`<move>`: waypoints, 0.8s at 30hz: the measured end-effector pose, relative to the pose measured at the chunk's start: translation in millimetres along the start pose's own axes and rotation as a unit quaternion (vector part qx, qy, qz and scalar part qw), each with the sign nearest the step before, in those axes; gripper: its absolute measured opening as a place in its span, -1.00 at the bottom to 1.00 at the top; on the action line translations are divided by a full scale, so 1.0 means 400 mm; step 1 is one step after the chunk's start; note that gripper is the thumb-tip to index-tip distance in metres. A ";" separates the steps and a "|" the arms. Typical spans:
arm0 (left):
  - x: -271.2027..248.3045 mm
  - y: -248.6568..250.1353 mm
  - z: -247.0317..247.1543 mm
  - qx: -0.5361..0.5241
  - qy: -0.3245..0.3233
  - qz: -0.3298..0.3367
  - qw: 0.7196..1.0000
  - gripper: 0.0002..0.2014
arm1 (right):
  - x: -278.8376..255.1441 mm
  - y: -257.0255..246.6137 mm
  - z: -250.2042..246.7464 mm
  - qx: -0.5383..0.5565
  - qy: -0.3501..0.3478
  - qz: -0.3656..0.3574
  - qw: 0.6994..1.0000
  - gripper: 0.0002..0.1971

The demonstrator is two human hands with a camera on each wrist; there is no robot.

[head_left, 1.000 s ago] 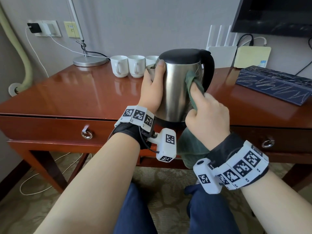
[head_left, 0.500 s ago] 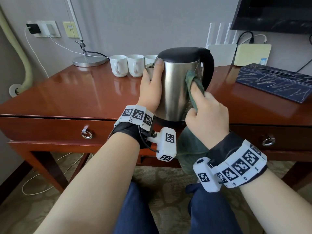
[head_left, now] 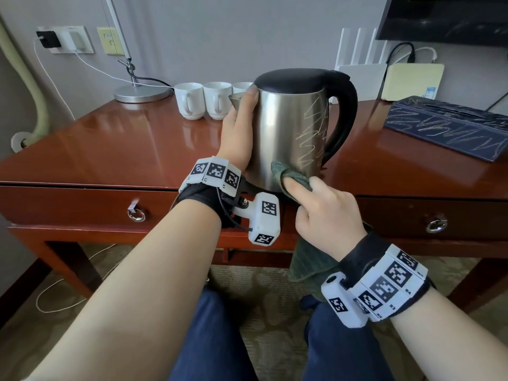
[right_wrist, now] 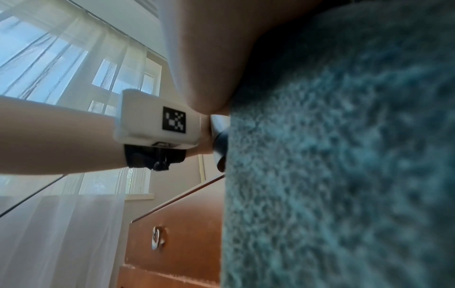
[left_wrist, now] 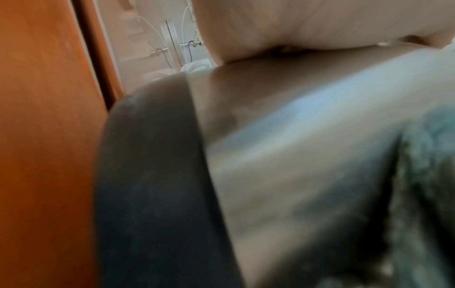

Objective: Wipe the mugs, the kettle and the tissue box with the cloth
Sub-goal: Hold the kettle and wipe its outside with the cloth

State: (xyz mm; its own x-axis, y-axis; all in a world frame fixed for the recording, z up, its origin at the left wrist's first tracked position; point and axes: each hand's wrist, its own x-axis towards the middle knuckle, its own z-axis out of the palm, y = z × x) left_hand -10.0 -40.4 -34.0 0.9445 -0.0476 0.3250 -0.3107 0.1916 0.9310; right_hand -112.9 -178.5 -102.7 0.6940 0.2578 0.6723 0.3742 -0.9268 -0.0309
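A steel kettle (head_left: 286, 127) with a black lid and handle stands near the desk's front edge, pale scribble marks on its right side. My left hand (head_left: 238, 127) grips its left side by the spout. My right hand (head_left: 327, 213) holds a green cloth (head_left: 291, 176) and presses it against the kettle's lower front with the index finger; the rest of the cloth hangs below the desk edge. The cloth (right_wrist: 344, 155) fills the right wrist view. Three white mugs (head_left: 204, 100) stand behind the kettle. A dark blue tissue box (head_left: 448, 125) with scribbles lies at the right.
The wooden desk (head_left: 110, 149) has drawers with ring pulls (head_left: 136, 215). A lamp base (head_left: 143, 93) stands at back left, a white router (head_left: 360, 72) and a cream box (head_left: 412, 82) at back right. Cables run along the wall and floor.
My right hand has slid the cloth down from the kettle's upper right side to its lower front, uncovering scribble marks. My left hand keeps its hold.
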 end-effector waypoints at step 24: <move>0.032 -0.014 -0.008 -0.025 -0.056 -0.019 0.998 -0.43 | -0.071 0.039 0.061 -0.001 -0.029 0.013 1.000 -0.52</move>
State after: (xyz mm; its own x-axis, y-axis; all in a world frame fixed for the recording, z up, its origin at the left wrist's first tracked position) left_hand 4.2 -39.1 -35.6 0.9367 -0.1650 0.3087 -0.2663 0.2362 0.9345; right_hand -111.9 -193.7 -140.2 0.7377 0.2487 0.6277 0.3546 -0.9339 -0.0466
